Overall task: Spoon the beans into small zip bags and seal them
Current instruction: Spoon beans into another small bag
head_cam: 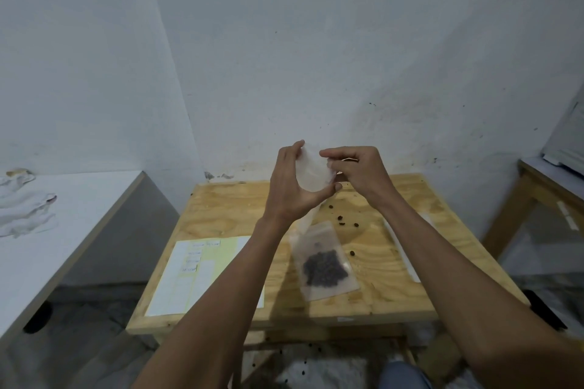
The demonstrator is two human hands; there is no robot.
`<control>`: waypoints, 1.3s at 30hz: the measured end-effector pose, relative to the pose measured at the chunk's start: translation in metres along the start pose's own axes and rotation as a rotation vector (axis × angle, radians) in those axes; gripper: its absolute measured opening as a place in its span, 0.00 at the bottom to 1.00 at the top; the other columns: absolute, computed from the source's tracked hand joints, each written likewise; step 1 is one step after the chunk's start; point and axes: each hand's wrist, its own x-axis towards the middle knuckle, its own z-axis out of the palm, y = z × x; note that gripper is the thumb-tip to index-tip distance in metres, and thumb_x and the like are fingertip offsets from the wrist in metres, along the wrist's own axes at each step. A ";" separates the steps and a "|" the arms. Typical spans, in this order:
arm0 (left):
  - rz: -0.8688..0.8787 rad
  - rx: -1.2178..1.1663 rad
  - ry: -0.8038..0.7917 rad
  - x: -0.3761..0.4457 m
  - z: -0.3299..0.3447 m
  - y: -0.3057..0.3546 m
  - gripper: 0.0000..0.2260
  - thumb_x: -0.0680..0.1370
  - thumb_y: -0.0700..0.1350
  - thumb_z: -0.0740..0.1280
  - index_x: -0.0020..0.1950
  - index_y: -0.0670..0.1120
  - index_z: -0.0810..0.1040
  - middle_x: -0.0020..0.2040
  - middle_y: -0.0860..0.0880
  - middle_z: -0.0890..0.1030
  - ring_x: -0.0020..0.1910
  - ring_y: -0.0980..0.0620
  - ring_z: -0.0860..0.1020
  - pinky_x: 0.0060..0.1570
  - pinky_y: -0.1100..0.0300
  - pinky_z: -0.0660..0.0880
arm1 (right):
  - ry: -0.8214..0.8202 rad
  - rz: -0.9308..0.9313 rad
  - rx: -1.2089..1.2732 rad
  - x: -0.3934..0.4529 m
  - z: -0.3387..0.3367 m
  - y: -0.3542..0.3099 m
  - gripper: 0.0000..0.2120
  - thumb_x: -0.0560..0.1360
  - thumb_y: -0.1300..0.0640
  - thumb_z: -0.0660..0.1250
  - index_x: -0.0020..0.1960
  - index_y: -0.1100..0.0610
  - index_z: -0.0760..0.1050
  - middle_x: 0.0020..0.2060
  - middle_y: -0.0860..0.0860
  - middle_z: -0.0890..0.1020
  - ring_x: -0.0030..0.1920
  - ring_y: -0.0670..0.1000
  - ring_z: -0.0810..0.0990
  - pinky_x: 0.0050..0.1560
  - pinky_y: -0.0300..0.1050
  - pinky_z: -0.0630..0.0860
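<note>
An empty small zip bag (311, 172) is held up in the air above the far edge of the wooden desk (395, 290), in front of the white wall (316, 41). The left hand (292, 185) grips its left side, thumb under the bottom corner and fingers curled over the top. The right hand (360, 172) pinches the bag's right edge at about 3 o'clock, fingers narrow and bent; the bag's mouth is blurred, so whether it is parted is hard to tell. Below the hands, toward 6 o'clock, a filled bag (324, 262) of dark beans lies flat on the desk. Loose beans (340, 218) are scattered near it at 1 o'clock. A label sheet (192, 275) lies at 9 o'clock of the filled bag.
</note>
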 end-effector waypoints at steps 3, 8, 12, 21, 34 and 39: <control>-0.080 -0.008 0.047 0.000 0.000 -0.007 0.43 0.64 0.63 0.81 0.71 0.46 0.70 0.60 0.52 0.73 0.57 0.54 0.74 0.55 0.57 0.75 | 0.068 0.065 0.119 0.005 -0.001 0.002 0.09 0.76 0.64 0.70 0.54 0.59 0.86 0.45 0.57 0.86 0.42 0.52 0.85 0.44 0.46 0.84; -0.245 0.047 0.020 -0.004 -0.007 -0.027 0.47 0.61 0.70 0.78 0.72 0.48 0.70 0.62 0.55 0.73 0.60 0.55 0.74 0.57 0.58 0.75 | 0.318 0.138 -0.004 0.020 -0.010 0.027 0.05 0.76 0.57 0.72 0.49 0.56 0.86 0.42 0.48 0.86 0.42 0.48 0.84 0.44 0.46 0.84; -0.330 0.098 -0.035 -0.010 -0.006 -0.046 0.47 0.60 0.72 0.76 0.73 0.48 0.71 0.62 0.55 0.74 0.61 0.55 0.74 0.58 0.53 0.76 | 0.521 0.268 -0.079 0.030 -0.012 0.059 0.06 0.75 0.58 0.73 0.51 0.54 0.85 0.46 0.47 0.85 0.46 0.47 0.82 0.51 0.45 0.80; -0.409 0.170 -0.141 -0.011 0.021 -0.071 0.50 0.60 0.75 0.73 0.73 0.45 0.71 0.65 0.50 0.75 0.65 0.51 0.74 0.59 0.53 0.76 | 0.493 0.649 0.284 0.055 -0.005 0.136 0.25 0.73 0.65 0.76 0.68 0.66 0.75 0.54 0.59 0.82 0.45 0.51 0.83 0.43 0.43 0.83; -0.447 0.156 -0.178 0.007 0.039 -0.096 0.51 0.59 0.75 0.69 0.72 0.45 0.72 0.67 0.49 0.74 0.65 0.52 0.73 0.58 0.59 0.71 | 0.330 0.476 0.091 0.078 0.022 0.147 0.05 0.76 0.64 0.74 0.51 0.59 0.81 0.39 0.57 0.84 0.34 0.53 0.82 0.38 0.47 0.83; -0.449 0.140 -0.205 0.005 0.043 -0.099 0.50 0.59 0.75 0.69 0.72 0.44 0.72 0.67 0.49 0.75 0.64 0.51 0.74 0.60 0.55 0.73 | 0.361 0.356 0.009 0.079 0.031 0.139 0.02 0.75 0.66 0.73 0.47 0.61 0.81 0.37 0.59 0.85 0.35 0.54 0.86 0.40 0.48 0.86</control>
